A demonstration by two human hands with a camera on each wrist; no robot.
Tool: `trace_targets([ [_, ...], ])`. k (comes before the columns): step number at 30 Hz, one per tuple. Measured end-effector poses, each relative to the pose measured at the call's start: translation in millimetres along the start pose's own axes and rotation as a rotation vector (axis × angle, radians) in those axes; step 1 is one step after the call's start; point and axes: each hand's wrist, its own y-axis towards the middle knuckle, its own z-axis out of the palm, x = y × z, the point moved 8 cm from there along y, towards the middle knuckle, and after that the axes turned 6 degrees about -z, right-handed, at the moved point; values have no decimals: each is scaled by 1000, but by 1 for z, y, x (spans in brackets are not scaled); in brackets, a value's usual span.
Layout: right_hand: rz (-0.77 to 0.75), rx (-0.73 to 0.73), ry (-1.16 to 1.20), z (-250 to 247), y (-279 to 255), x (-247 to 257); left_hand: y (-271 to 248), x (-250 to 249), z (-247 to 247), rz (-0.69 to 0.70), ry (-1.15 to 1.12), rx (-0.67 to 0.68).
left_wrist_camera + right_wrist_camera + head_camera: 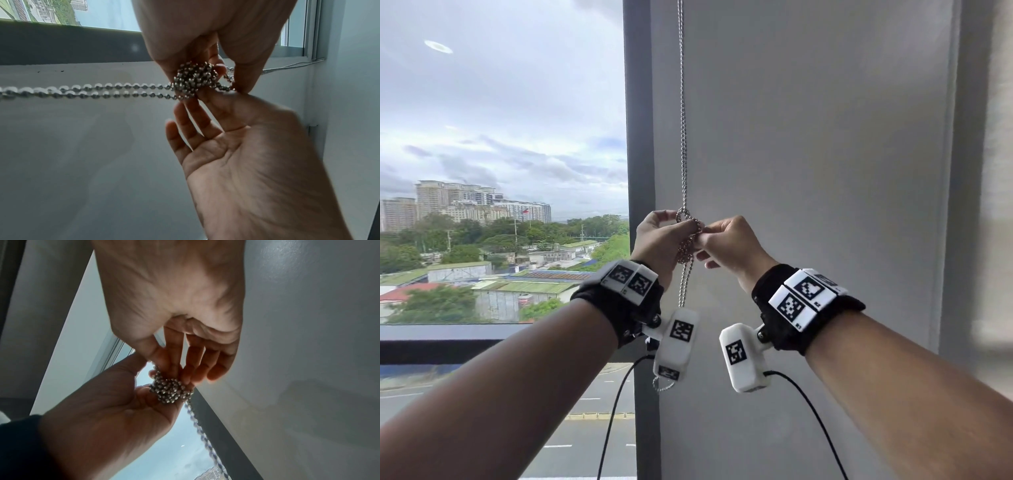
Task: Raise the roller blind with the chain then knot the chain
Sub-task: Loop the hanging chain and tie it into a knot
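Note:
A silver ball chain (682, 102) hangs down in two strands beside the window frame and is bunched into a loose knot (688, 236) at chest height. My left hand (681, 224) pinches the knot from the left, and my right hand (709, 233) pinches it from the right with thumb and forefinger, its other fingers spread. In the left wrist view the knot (195, 79) sits between the left hand (207, 71) and the right hand (205, 99). The right wrist view shows the knot (170, 389) under the right hand (172, 369), backed by the left hand (148, 386). The chain's bottom loop (664, 385) dangles below. No blind fabric shows.
A dark vertical window frame (640, 137) stands just left of the chain, with a plain grey wall (825, 171) to the right. A dark horizontal rail (448, 339) crosses the glass lower left. Camera cables (616, 411) hang from both wrists.

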Motion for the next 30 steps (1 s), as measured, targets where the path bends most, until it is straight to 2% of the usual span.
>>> trace_targets([
  [6,-86,34,125,12,-16,-4,5,5,-6,-21,18,30],
  [11,-2,-21,2,0,-15,-28,2,7,-33,-24,17,-7],
  [13,-1,-31,-43,-4,-15,-31,-2,6,-38,-37,101,1],
  [18,-1,-64,-114,-8,-10,-35,-16,20,-34,-169,332,162],
  [22,-5,-42,-132,-5,-7,-41,-29,46,-50,-198,400,199],
  [27,-26,-31,-235,-1,-5,-47,-45,90,-64,-251,694,298],
  [30,1,-40,-226,-5,-4,-54,-43,103,-87,-252,751,234],
])
